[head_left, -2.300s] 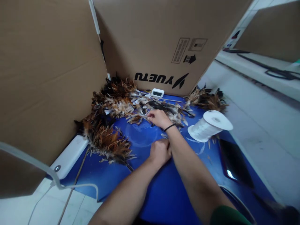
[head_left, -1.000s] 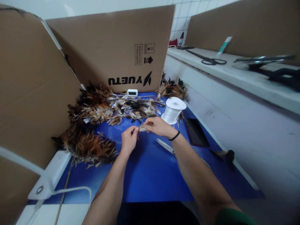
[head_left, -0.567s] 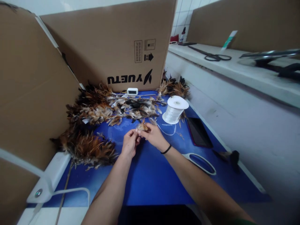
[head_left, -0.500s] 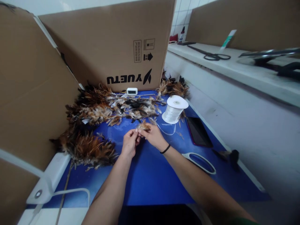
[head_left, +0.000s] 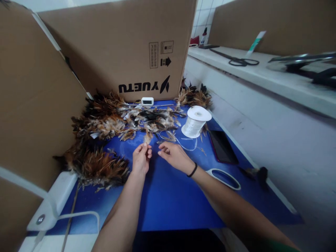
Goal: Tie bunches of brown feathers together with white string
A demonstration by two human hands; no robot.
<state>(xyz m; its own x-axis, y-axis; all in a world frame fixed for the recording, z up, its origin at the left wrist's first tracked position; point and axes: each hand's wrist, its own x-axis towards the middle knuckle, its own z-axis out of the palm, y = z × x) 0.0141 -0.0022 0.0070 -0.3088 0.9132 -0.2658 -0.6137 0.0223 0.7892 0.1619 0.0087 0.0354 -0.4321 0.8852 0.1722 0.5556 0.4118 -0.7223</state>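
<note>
Between the thumb and fingers of my left hand (head_left: 142,157) a small tan feather tuft (head_left: 148,137) is pinched, pointing up and away. My right hand (head_left: 174,155) is apart from it on the right, thumb and fingers separated, with nothing visible in them. Beyond both hands lies a spread of loose brown, white and black feathers (head_left: 154,119). A white spool of ribbon (head_left: 194,122) stands behind my right hand, its thin clear ribbon (head_left: 183,145) curling on the blue table (head_left: 168,206).
Large feather bundles (head_left: 99,166) line the left side. A phone (head_left: 223,147) and white-handled scissors (head_left: 225,179) lie to the right. A small digital display (head_left: 147,101) stands before the cardboard box (head_left: 110,45). A power strip (head_left: 52,199) sits at left.
My hands have separated. The right hand has let go of the feather tuft and moved right and slightly down; the left has shifted a little left, still holding the tuft.
</note>
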